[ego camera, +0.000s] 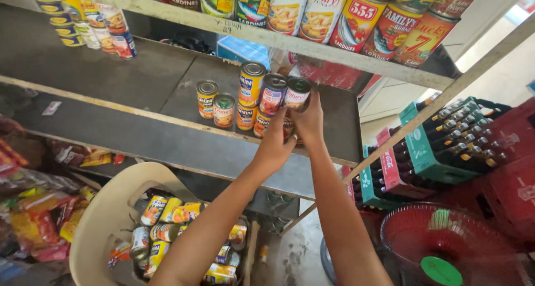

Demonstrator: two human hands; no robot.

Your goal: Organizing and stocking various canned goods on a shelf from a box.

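The middle shelf (111, 80) lies bare to the left of the cluster of cans (251, 99), giving open room up to the small stack of cans (95, 27) at the far left corner. Overhead, the upper shelf rail (312, 46) with its row of tins hangs close above the stacked cans, so headroom is tight. To the right a slanted wooden brace (446, 96) and the bottle crates (446, 146) block the way.

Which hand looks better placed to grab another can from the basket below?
Probably the left hand. It only rests against the lower stacked cans, and its arm crosses right above the cream basket. The right hand grips the top can on the shelf, so it looks busy.
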